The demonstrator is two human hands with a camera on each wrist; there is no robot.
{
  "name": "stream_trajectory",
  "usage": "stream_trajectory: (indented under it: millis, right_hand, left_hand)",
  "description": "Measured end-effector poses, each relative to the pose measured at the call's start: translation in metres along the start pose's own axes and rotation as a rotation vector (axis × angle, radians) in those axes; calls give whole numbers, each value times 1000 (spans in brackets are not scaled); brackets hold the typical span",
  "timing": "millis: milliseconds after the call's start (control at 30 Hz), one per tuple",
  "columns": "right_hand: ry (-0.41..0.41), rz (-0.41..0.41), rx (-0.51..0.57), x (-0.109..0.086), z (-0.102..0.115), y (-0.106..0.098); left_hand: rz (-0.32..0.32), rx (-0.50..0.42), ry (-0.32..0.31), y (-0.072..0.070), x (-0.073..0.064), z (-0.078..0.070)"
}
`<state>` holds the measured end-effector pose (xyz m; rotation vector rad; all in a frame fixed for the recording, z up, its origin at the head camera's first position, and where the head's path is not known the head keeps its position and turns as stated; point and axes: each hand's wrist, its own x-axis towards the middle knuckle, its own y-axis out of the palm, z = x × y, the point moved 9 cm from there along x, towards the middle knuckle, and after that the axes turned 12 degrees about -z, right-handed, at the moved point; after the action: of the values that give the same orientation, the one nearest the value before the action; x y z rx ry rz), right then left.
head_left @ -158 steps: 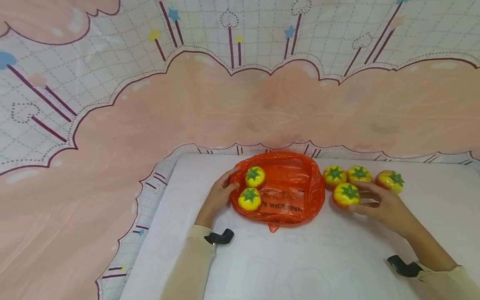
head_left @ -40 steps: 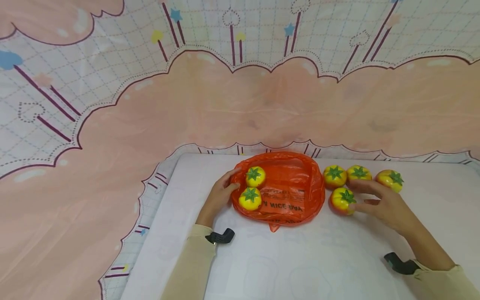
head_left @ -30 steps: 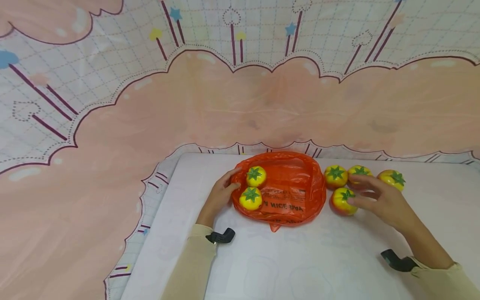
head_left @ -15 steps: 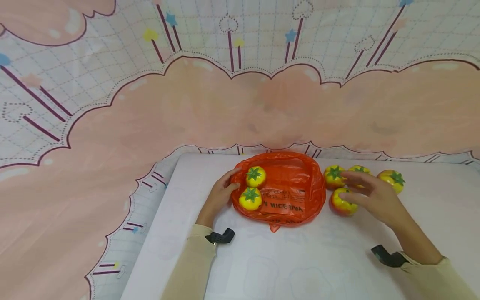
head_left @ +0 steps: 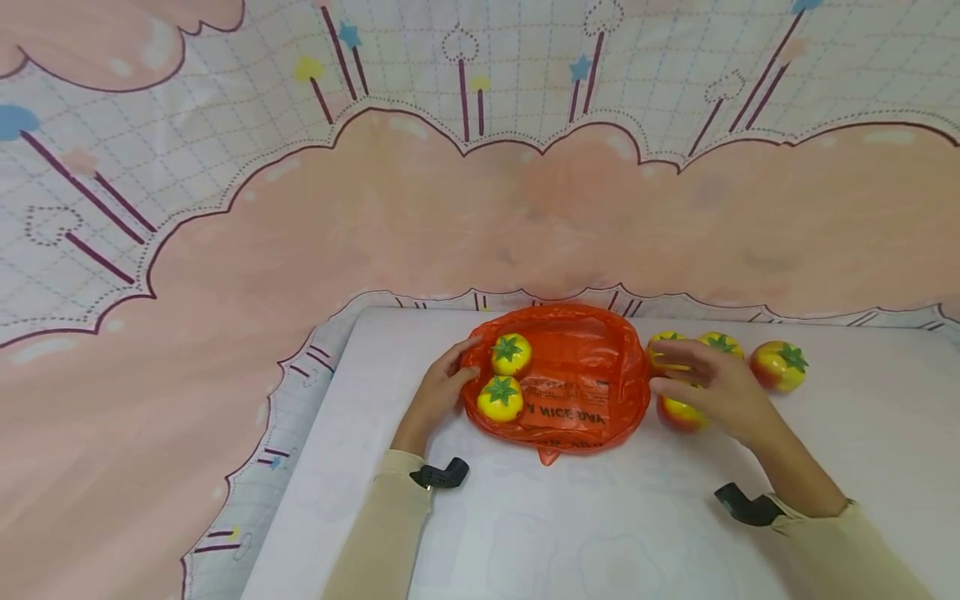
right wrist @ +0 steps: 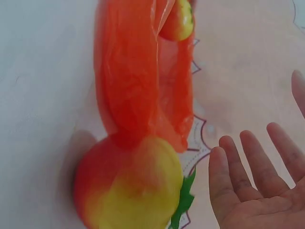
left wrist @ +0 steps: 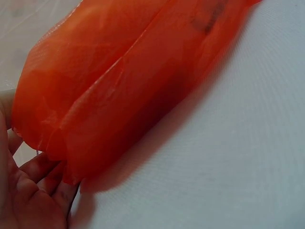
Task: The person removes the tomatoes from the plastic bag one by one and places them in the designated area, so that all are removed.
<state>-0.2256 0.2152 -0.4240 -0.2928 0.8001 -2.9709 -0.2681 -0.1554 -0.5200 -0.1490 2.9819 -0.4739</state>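
A red plastic bag lies on the table with its mouth spread wide and rim rolled. Two yellow-and-red tomatoes with green star-shaped tops, a rear tomato and a front tomato, sit inside at its left. My left hand holds the bag's left rim between thumb and fingers. My right hand, fingers spread and holding nothing, hovers at the bag's right edge. It partly covers the nearest loose tomato and others behind. In the right wrist view, one tomato shows large beside the open palm.
Further right on the white table sits another tomato, with a tomato left of it at the back. A patterned cloth hangs behind the table and down its left side.
My right hand had its fingers round the front loose tomato, which shifted slightly nearer. The hand has since come off it and moved left toward the bag. My left hand stays put.
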Motion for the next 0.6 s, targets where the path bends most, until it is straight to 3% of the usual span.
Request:
stream_trajectory:
  millis: [367,600]
  right_hand:
    - [24,5,32,1,6,15]
    - [-5,19,48,4,12,26]
  left_hand:
    - [-2,2,4,-1,-1,0]
    - [3,-1,23,-1,-1,0]
